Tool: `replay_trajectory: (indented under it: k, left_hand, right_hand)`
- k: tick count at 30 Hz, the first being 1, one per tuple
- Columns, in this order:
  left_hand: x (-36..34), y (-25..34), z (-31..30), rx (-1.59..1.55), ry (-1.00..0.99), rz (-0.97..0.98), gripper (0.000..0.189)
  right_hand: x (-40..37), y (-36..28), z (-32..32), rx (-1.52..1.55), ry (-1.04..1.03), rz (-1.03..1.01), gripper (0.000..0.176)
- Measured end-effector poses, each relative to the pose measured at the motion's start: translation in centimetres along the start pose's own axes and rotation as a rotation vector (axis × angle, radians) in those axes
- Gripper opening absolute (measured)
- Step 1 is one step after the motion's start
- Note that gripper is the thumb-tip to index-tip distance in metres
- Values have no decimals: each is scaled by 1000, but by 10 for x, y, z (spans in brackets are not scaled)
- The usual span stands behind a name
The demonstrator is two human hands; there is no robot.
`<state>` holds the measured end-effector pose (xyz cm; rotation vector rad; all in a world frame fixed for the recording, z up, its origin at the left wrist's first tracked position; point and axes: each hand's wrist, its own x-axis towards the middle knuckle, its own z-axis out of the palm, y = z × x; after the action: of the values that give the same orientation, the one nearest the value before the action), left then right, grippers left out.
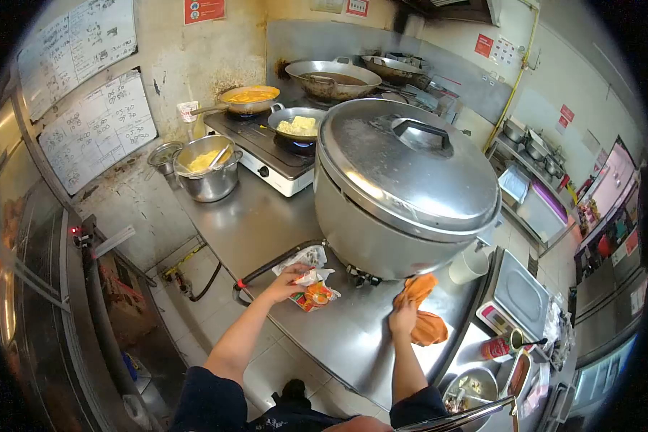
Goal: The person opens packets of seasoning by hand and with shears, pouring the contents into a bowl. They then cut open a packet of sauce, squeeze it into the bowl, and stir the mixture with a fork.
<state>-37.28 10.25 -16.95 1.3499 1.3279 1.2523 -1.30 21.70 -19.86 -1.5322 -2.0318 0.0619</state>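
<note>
On left hand [289,281], fingers clamped on crumpled white-orange plastic packet [314,294]; right hand [403,317] fingers closed on orange cloth rag [429,328], pressed to steel bench [266,223]. Packet best lifted clear, rag kept flat.

A crumpled food packet [311,286] is gripped by the left hand [288,282] on the steel counter [266,216], just in front of the large lidded pot [403,194]. An orange cloth [423,309] is pressed down by the right hand [403,317], also before the pot.
</note>
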Motion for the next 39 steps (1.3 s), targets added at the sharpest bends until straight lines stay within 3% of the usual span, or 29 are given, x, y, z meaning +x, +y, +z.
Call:
replay_trajectory:
  k: [1,3,4,5,6,7,8,9,10,11,12,13,14,15,16,18,21,23,24,25,26,27,29,32,33,34,35,37,39]
  left_hand:
    - [6,-6,-4,-6,-4,-1,33]
    - [16,-18,-4,-69,16,10,33]
    - [19,-24,-5,-73,22,7,32]
    - [22,-27,-7,-79,22,-1,32]
    - [21,-6,-8,-156,35,-143,33]
    - [28,-13,-12,-101,26,-63,31]
    - [31,1,-15,-78,26,-147,30]
    - [37,-5,-18,-59,-17,-13,28]
    - [42,-4,-19,-64,-37,27,29]
    - [39,20,-16,-73,-41,-92,31]
    - [44,9,-18,67,-90,-27,32]
    - [45,-3,-23,206,-132,41,33]
    - [47,-1,-22,198,-158,38,33]
    - [47,5,-21,334,-144,117,34]
    - [47,7,-19,470,-125,200,35]
    - [51,-2,-13,441,-123,184,35]
    - [41,6,1,373,-81,53,36]
    - [34,18,9,832,-104,-100,34]
    - [29,22,13,981,-97,-4,33]
    - [25,18,10,977,-90,-4,33]
    - [26,9,8,767,-96,24,32]
    - [25,0,6,557,-99,52,31]
    - [22,-10,3,599,-31,161,30]
    - [12,-25,-4,568,-63,4,32]
    - [5,-27,-5,551,-71,-47,33]
    - [-5,-23,-5,529,1,-3,33]
    - [-15,-19,-3,506,67,44,33]
    - [-38,-1,-1,338,133,61,31]
    - [-63,-7,0,318,239,134,28]
  right_hand:
    - [-5,-18,5,-38,-158,44,38]
    - [-42,-54,25,92,66,-391,27]
    - [-65,-81,28,65,-314,-262,18]
    - [-90,-102,30,76,-332,-476,23]
    - [-114,-130,33,226,-494,-390,27]
    - [-129,-160,16,392,-576,-425,30]
    - [-139,-185,2,487,-742,-463,30]
    - [-143,-197,-10,591,-900,-496,29]
    - [-143,-194,-17,592,-891,-437,29]
    - [-140,-188,-23,628,-910,-364,29]
    - [-130,-182,-31,663,-930,-301,29]
    - [-101,-169,-70,569,-827,-198,28]
    - [-96,-131,-59,606,-564,-205,28]
    - [-63,-108,-93,637,-415,-247,25]
    - [-51,-73,-109,473,-284,-111,24]
    - [-31,-4,-127,5,-237,36,32]
    - [-75,40,-117,-232,-114,455,36]
    - [-123,37,-106,-173,36,294,39]
    - [-144,19,-110,-90,-102,373,41]
    - [-188,-17,-107,-45,-162,262,39]
    - [-211,-32,-103,83,-345,325,41]
    - [-219,-60,-108,234,-377,241,36]
    - [-228,-78,-94,550,-591,59,27]
    - [-168,-87,-104,581,-410,60,19]
    - [-139,-82,-114,468,-435,313,17]
    - [-125,-56,-105,513,-267,322,18]
    - [-103,-29,-105,621,-259,474,20]
    - [-65,-33,-122,241,-8,283,29]
    - [-69,-51,-110,314,-117,489,28]
